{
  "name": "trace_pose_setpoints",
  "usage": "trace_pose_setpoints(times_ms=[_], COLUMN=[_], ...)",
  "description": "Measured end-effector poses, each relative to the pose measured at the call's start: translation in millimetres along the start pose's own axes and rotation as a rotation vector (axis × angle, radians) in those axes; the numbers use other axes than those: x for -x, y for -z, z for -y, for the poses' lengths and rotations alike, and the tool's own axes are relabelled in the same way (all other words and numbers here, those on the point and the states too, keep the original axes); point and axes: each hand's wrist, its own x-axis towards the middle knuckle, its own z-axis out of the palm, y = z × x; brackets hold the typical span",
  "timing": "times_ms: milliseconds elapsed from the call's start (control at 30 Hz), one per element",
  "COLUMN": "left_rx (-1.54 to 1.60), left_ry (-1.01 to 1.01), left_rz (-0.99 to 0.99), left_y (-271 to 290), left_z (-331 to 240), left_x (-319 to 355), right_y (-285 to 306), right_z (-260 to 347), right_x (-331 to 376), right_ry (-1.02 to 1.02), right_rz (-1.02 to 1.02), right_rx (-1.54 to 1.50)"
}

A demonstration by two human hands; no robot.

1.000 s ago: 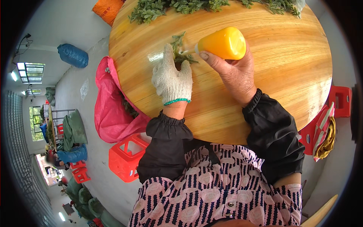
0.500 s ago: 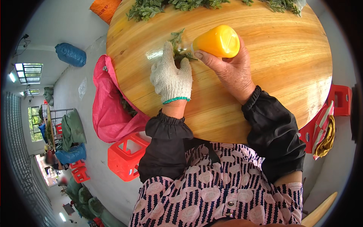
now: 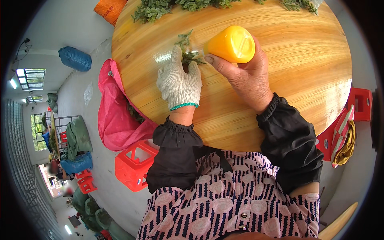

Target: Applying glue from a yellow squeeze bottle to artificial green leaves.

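My left hand (image 3: 180, 82), in a white knit glove with a green cuff, closes its thumb and forefinger round a small green artificial pine sprig (image 3: 187, 46). My bare right hand (image 3: 246, 76) grips a yellow plastic bottle (image 3: 233, 43), tilted with its base toward me and its narrow end toward the sprig. Whether that tip touches the sprig I cannot tell. Both hands are over the round wooden table (image 3: 300, 80).
More green sprigs (image 3: 200, 4) lie along the table's far edge. A pink sack (image 3: 116, 120) hangs at the left edge, above a red stool (image 3: 136, 164). Red stools (image 3: 360, 104) and a striped cloth (image 3: 344, 140) are at the right. A blue sack (image 3: 75, 59) lies on the floor.
My left hand and the sprig have shifted slightly left. The bottle has turned a little and moved slightly right within my right hand's hold.
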Motion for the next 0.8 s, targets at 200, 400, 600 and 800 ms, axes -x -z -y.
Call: trace_pose_setpoints(times_ms=[200, 400, 600, 800], left_rx=[0.000, -0.018, -0.003, -0.007], left_ry=[-0.028, -0.048, -0.074, -0.071], left_rz=[-0.006, -0.012, -0.027, -0.036], left_y=[-1.4, -2.3, -2.1, -3.4], left_z=[1.6, 2.3, 1.6, 1.7], left_x=[0.6, -0.5, 0.5, 0.4], right_y=[3.7, 5.2, 9.9, 11.8], right_z=[7.1, 11.8, 16.4, 21.9], right_x=[1.0, 5.0, 6.2, 9.2], right_ry=[0.018, 0.059, 0.058, 0.032], right_rz=[0.001, -0.021, -0.015, -0.020], right_rx=[0.035, 0.121, 0.143, 0.154])
